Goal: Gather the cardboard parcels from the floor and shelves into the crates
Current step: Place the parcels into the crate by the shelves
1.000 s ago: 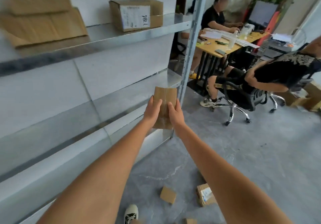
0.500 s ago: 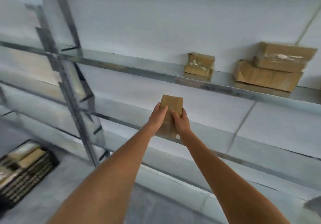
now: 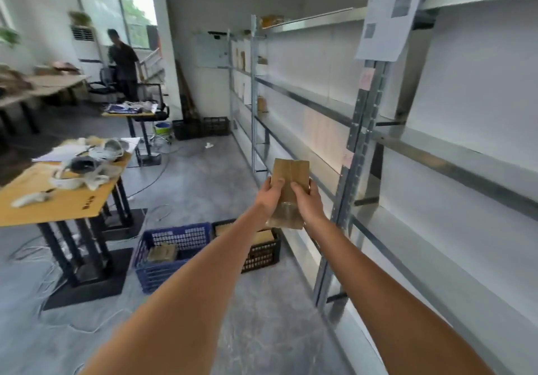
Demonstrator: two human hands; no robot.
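A: What's hidden or unclear?
B: The lower part of the cardboard parcel (image 3: 290, 184) is blurred, and both palms face away, so I can't see the fingers behind it. The contents of the black crate (image 3: 261, 251) are mostly covered by the left forearm and the parcel.

A: Hand pose?
B: Both arms are stretched forward, nearly straight. The left hand (image 3: 269, 195) grips the parcel's left edge with its thumb on the near face. The right hand (image 3: 307, 198) grips the right edge the same way. The parcel is upright, held in the air between them, with a tape seam running down its middle.

A: Where is it relative to the crates?
B: In frame it overlaps the top of the black crate, but it is held clear, not inside. The blue crate (image 3: 171, 254) touches the black one's left side and has one brown parcel (image 3: 162, 253) in it. Both stand on the grey concrete floor (image 3: 256, 316).

A: Surroundings?
B: A metal shelf rack (image 3: 358, 142) runs along the right wall with paper sheets taped to an upright. On the left is a yellow tabletop (image 3: 55, 203) carrying white clutter, with loose cables on the floor under it. Further back there are more black crates (image 3: 201, 127) by the wall. A person (image 3: 123, 67) stands near the window, too blurred for detail.
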